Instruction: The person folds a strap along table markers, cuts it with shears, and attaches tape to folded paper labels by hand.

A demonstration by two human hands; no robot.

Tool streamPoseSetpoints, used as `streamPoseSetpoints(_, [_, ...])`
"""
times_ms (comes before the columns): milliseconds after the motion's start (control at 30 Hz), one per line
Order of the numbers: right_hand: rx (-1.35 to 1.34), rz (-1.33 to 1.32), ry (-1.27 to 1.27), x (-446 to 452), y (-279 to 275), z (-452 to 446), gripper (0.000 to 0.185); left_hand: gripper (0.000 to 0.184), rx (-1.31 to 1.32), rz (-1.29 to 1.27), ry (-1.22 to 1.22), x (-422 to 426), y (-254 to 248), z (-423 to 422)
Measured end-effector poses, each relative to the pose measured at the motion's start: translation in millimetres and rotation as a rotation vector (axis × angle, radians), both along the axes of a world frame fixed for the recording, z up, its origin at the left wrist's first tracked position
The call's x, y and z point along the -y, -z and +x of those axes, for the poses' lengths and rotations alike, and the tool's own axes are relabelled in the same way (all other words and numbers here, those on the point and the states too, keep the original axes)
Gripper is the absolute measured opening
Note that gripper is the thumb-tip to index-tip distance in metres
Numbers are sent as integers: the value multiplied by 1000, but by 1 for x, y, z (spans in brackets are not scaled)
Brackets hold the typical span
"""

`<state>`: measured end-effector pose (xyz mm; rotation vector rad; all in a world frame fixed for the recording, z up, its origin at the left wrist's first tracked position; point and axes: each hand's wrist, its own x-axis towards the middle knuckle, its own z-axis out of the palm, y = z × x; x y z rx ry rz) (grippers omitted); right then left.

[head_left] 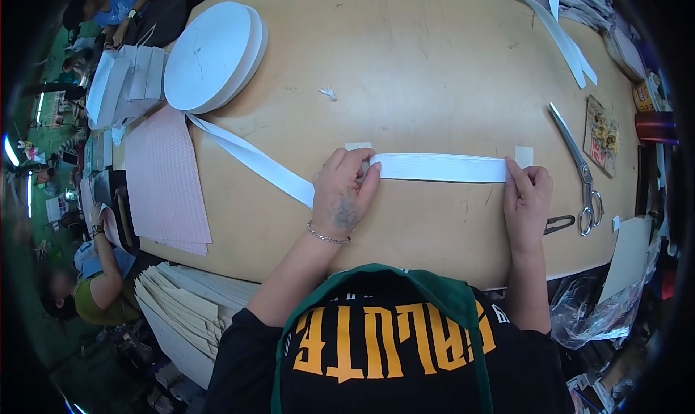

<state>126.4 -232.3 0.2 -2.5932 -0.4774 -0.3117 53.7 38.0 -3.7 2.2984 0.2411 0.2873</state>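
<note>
A wide white elastic band (443, 168) lies straight across the table between my two hands, close to its surface. My left hand (342, 189) is closed on the band at its left, thumb and fingers pinched together. From under that hand the band runs up and left to a large white roll (206, 56). My right hand (527, 200) pinches the band's right end between thumb and fingers. Just above my left hand is a pale tape marker (357, 146), and another marker (524, 155) sits beside my right fingertips.
Right of my right hand lie metal scissors (581, 169) and a small dark thread snipper (559, 224). Cut white strips (561, 41) lie at the far right. Pink patterned sheets (166, 179) and white boxes (127, 85) occupy the left side. Other people sit beyond the left edge.
</note>
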Motion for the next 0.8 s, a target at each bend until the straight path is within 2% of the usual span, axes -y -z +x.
streamPoseSetpoints(800, [-25, 1, 2, 4, 1, 1, 22, 9, 20, -74, -90, 2, 3, -5])
